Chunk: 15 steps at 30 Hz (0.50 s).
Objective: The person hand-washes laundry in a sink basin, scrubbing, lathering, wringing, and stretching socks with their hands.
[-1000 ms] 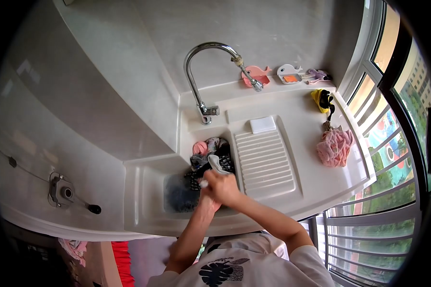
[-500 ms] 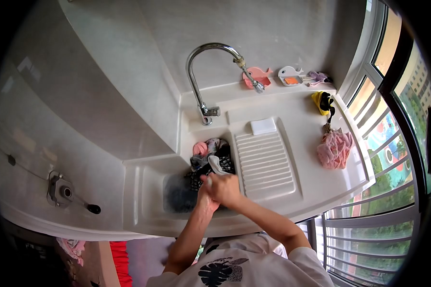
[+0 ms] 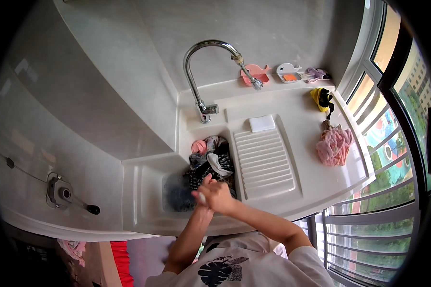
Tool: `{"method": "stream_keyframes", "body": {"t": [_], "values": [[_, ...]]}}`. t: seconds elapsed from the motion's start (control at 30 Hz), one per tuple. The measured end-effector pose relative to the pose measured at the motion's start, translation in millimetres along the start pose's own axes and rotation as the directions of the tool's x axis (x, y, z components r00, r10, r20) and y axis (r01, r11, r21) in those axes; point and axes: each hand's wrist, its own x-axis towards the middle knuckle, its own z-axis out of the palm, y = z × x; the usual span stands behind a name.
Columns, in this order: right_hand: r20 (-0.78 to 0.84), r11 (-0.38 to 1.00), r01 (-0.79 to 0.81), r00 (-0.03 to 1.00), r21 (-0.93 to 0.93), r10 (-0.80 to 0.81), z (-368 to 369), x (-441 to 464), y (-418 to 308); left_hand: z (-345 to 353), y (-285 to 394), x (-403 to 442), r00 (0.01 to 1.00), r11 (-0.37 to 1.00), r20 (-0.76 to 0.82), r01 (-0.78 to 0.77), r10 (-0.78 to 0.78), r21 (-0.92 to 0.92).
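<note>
The hands (image 3: 216, 195) mostly hide a whitish item (image 3: 202, 196).

White sink counter (image 3: 304, 119) | basin (image 3: 146, 191): clothes (image 3: 207, 165) | ribbed washboard (image 3: 266, 165): white block (image 3: 262, 124) | right side: pink cloth (image 3: 334, 146), yellow-black item (image 3: 322, 99)

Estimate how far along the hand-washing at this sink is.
Done: nothing clearly; whether the pink bundle on the counter is washed, I can't tell.
In hand: something small and white between the left hand and right hand.
Left: probably the clothes pile in the basin, beside murky water.
</note>
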Motion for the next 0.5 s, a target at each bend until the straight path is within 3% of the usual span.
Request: {"method": "stream_keyframes", "body": {"t": [0.03,0.07,0.1,0.13,0.2,0.23,0.27,0.3,0.33,0.43,0.5], "values": [[0.007,0.992,-0.124,0.992,-0.013,0.124,-1.4,4.4,12.1,13.6,4.1,0.4,0.982,0.995,-0.164,0.098,-0.093,0.019],[0.011,0.97,-0.244,0.97,-0.025,0.244,-4.0,9.6,26.1,53.7,22.7,2.8,0.78,0.927,-0.54,0.375,-0.317,-0.003],[0.061,0.918,-0.392,0.916,-0.068,0.396,-5.1,7.4,39.1,30.9,17.4,0.7,0.802,0.92,-0.509,0.389,-0.311,0.05],[0.007,0.879,-0.466,0.883,-0.103,0.469,-17.2,15.1,42.1,34.1,33.9,-1.5,0.768,0.862,-0.421,0.502,-0.483,-0.073],[0.062,0.77,-0.635,0.773,0.061,0.632,-16.1,-1.7,67.4,41.9,49.6,-8.7,0.856,0.886,-0.245,0.463,-0.455,-0.025],[0.184,0.583,-0.726,0.67,0.364,0.719,-25.4,-4.7,68.8,46.0,56.6,-9.4,0.895,0.907,-0.248,0.406,-0.371,0.111],[0.339,0.299,-0.743,0.573,0.598,0.746,-36.8,-6.2,69.0,50.3,64.8,-6.6,0.929,0.907,-0.24,0.34,-0.282,0.248],[0.509,0.104,-0.779,0.498,0.619,0.702,-49.2,-9.5,72.9,53.7,73.7,-3.0,0.94,0.925,-0.236,0.3,-0.246,0.232],[0.547,-0.063,-0.678,0.53,0.732,0.648,-48.7,-18.2,76.0,48.9,77.9,-1.9,0.952,0.939,-0.23,0.254,-0.201,0.23],[0.659,-0.176,-0.702,0.508,0.69,0.554,-82.5,-8.3,63.0,48.2,84.2,-0.7,0.957,0.95,-0.245,0.213,-0.156,0.226],[0.761,-0.004,-0.846,0.476,0.533,0.441,-96.0,-4.3,57.3,50.4,83.3,0.6,0.954,0.956,-0.276,0.183,-0.117,0.229]]}}
